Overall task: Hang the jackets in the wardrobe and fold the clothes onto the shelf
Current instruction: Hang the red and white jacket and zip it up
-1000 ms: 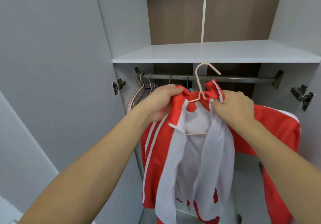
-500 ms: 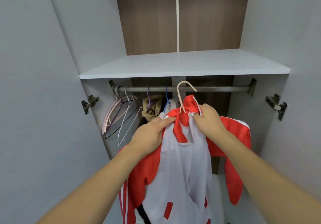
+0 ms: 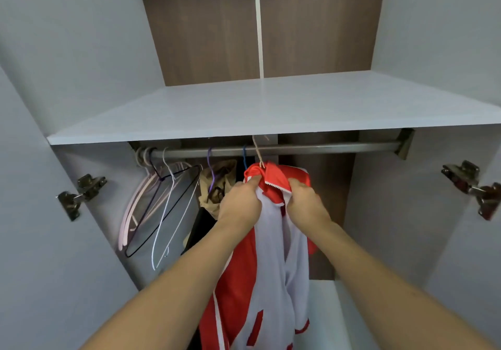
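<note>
A red jacket with white lining (image 3: pixel 271 268) hangs from a beige hanger (image 3: pixel 259 154), whose hook rises over the metal wardrobe rail (image 3: pixel 325 148); the shelf edge hides the hook's tip. My left hand (image 3: pixel 240 205) grips the jacket's collar on the left. My right hand (image 3: pixel 305 203) grips the collar on the right, just below the rail. The white shelf (image 3: pixel 271 110) above the rail is bare.
Several empty hangers (image 3: pixel 162 208) hang at the rail's left end. A tan garment (image 3: pixel 217 186) on a purple hanger and a dark one beside it hang left of the red jacket. Door hinges (image 3: pixel 81 195) stick out on both side walls.
Both hands have carried the jacket forward and up into the wardrobe. The hanger hook has risen from in front of the rail to over it, under the shelf edge.
</note>
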